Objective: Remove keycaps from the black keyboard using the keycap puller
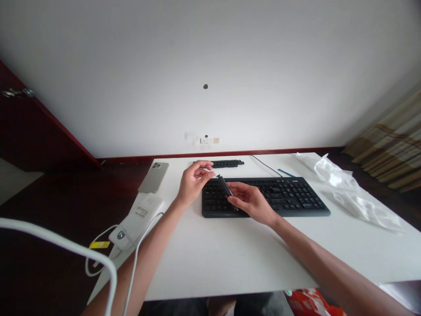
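Above the black keyboard [296,199], my right hand [251,201] grips a long, narrow black space bar [224,185], tilted with its far end toward the left. A thin bright line runs along the bar's edge. My left hand [194,180] is closed in a pinch at that far end. Something thin and pale shows at its fingertips, too small to name. Both hands are over the left half of the keyboard and hide part of its keys. Behind the keyboard lie several loose black keycaps [228,163] set in rows, partly covered by my left hand.
A phone [154,177] and a white power bank [138,219] with a white cable [134,263] lie along the white table's [230,259] left edge. A blue stick-like tool [286,173] lies behind the keyboard. Crumpled white plastic [338,173] is at the right.
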A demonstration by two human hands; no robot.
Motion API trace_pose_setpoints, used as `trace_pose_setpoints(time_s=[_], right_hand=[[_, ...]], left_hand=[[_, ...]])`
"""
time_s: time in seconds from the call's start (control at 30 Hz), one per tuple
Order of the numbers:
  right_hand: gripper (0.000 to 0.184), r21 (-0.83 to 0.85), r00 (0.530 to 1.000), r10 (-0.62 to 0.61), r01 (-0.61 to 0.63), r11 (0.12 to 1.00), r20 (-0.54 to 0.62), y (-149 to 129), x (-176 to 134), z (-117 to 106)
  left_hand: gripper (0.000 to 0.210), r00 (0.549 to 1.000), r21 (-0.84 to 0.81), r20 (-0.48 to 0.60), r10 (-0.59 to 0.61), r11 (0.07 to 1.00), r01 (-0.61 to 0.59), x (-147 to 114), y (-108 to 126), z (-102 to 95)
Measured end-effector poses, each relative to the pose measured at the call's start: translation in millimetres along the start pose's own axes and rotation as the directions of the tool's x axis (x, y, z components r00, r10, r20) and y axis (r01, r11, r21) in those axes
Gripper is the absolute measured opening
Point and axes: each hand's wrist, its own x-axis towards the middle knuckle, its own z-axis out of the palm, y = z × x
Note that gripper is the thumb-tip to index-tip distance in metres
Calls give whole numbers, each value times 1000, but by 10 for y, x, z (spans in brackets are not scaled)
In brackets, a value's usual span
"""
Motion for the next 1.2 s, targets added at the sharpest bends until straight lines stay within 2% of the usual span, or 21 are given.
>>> trace_pose_setpoints(time_s=[0.13,0.33,0.6,0.73,0.8,0.87,0.97,1.03,1.13,1.2], right_hand=[[53,48,998,33,-35,998,48,-29,10,-22],[48,113,995,70,-78,991,71,-86,19,-36],[51,112,994,64,-73,991,84,-87,21,-27],[50,109,995,52,-61,992,84,-92,21,-25],[50,108,998,31,-37,993,62,-89,28,-30],[49,108,1000,3,-3,994,3,-81,41,-44],[45,96,996,-26,35,995,-87,-64,57,-66],[45,71,995,-40,46,996,-88,-55,58,-70],[46,-9,997,-63,63,998,-44,-71,49,-76],[40,-153,994,-102,94,984,-43,-113,48,-126]], left_hand=[[28,1000,40,-8,4,999,-3,22,6,-44],[27,999,60,4,33,998,-34,48,3,-87],[25,997,98,-51,63,994,-58,32,-21,-66],[29,997,84,-67,39,996,-33,20,-33,-31],[38,998,30,-62,-12,999,14,8,-40,12],[47,993,-48,-3,-114,992,114,-18,-49,78],[47,943,-95,184,-278,950,298,-90,-60,216],[42,911,-96,251,-328,928,361,-151,-65,312],[40,900,-169,230,-369,896,411,-206,-71,396],[41,896,-232,201,-396,870,436,-190,-82,378]])
